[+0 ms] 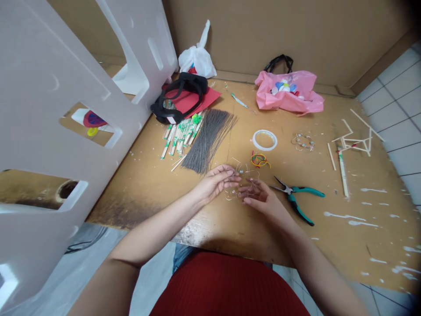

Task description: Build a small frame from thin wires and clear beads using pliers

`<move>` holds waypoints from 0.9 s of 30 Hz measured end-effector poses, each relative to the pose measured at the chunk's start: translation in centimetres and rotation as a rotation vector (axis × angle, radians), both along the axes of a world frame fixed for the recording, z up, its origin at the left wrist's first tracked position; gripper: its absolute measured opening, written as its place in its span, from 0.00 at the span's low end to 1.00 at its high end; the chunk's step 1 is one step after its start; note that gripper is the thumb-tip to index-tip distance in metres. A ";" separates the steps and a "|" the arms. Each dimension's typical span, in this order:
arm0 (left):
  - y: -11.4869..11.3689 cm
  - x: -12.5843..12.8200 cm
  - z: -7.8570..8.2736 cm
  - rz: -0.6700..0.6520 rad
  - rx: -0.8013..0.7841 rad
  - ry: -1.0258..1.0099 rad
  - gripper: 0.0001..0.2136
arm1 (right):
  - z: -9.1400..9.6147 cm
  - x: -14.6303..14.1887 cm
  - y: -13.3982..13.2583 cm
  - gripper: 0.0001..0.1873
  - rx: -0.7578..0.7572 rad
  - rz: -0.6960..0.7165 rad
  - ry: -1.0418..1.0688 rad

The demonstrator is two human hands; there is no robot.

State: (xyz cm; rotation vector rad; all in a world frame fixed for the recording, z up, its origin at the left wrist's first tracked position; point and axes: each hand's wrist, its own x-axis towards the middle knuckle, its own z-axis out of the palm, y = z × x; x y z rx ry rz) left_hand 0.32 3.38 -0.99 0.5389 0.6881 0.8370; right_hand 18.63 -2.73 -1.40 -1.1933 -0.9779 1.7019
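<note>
Fingers (225, 175) partly hide thin wire (241, 171); its shape is unclear.

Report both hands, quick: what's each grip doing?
Left hand: closed, holding thin beaded wire.
Right hand: loosely curled at the wire; whether closed on it can't be told.
</note>
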 end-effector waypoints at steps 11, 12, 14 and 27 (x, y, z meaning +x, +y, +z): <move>0.1 0.0 -0.1 -0.019 -0.069 -0.038 0.06 | 0.3 0.2 -0.2 0.18 0.048 0.055 -0.043; 0.1 0.0 -0.2 -0.033 -0.093 -0.055 0.06 | 0.5 0.2 -0.2 0.17 0.048 0.072 -0.037; 0.0 0.0 -0.3 -0.052 -0.130 -0.093 0.05 | 0.6 0.2 -0.2 0.16 0.046 0.101 -0.016; -0.4 0.3 -0.3 0.048 -0.004 0.003 0.05 | -0.3 -0.3 -0.9 0.45 0.833 0.000 -0.928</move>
